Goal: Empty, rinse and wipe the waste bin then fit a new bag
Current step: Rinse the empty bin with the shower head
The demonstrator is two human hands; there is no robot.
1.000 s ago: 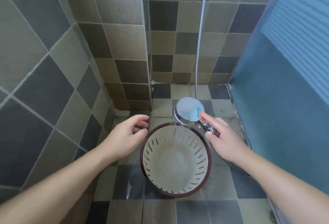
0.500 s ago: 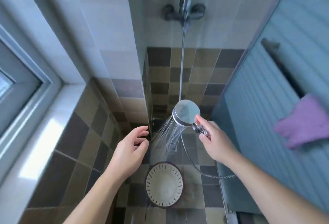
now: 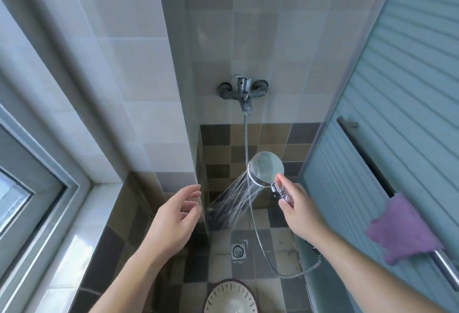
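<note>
While the right hand (image 3: pixel 301 209) pinched the shower head (image 3: pixel 265 168) handle, spray angled left onto the wall, the waste bin (image 3: pixel 229 299) stood mouth-up on the floor well below the head, nearer the empty, loosely open left hand (image 3: pixel 173 215).

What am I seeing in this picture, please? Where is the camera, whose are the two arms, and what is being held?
The camera sits on a person's head and looks forward and down, so the two bare arms are that person's own. There is no robot. The place is a tiled shower corner. The right hand holds a chrome shower head by its handle; water sprays from it toward the lower left, against the wall corner. Its metal hose runs up to the wall tap. The left hand is open and holds nothing. On the floor, at the bottom edge, stands the slotted waste bin, seen from above, and the spray is not hitting it. Beyond it is a floor drain. A purple cloth hangs on the door's bar at right.
</note>
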